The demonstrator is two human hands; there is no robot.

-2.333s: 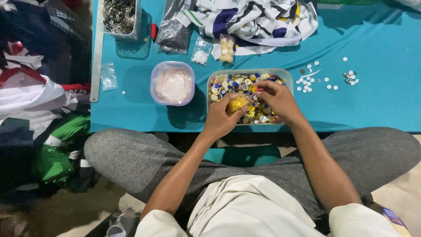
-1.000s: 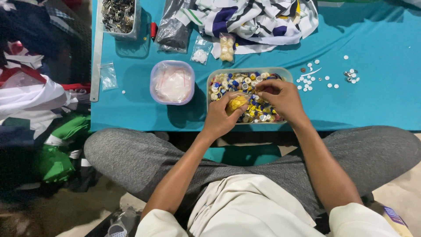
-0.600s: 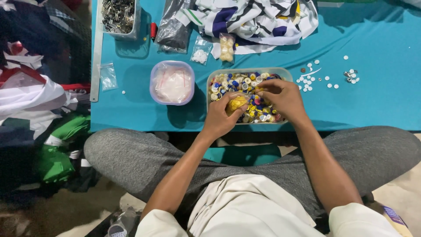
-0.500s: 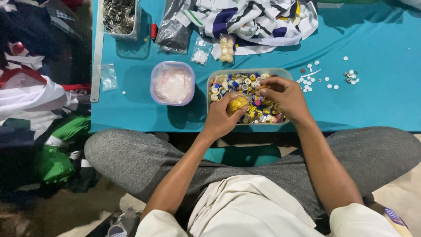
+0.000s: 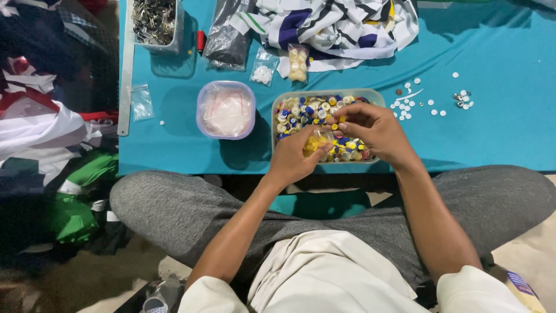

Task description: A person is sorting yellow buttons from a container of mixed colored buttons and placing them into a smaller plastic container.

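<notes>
A clear rectangular tub (image 5: 379, 96) full of mixed yellow, blue and white buttons sits at the near edge of the teal table (image 5: 498, 139). Over it, my left hand (image 5: 292, 157) holds a small clear bag of yellow buttons (image 5: 317, 143). My right hand (image 5: 372, 128) hovers just right of the bag, its fingertips pinched together above the bag's mouth; a yellow button (image 5: 335, 126) shows at the fingertips.
A round tub with a clear lid (image 5: 226, 109) stands left of the button tub. Loose white buttons (image 5: 418, 102) lie to the right. Small bags (image 5: 297, 62), a folded patterned cloth (image 5: 341, 26) and a box of metal clips (image 5: 153, 20) sit farther back. Fabric piles lie on the floor at left.
My right hand has lifted from the lower right of the tub towards the bag's mouth. My left hand keeps the bag in the same spot.
</notes>
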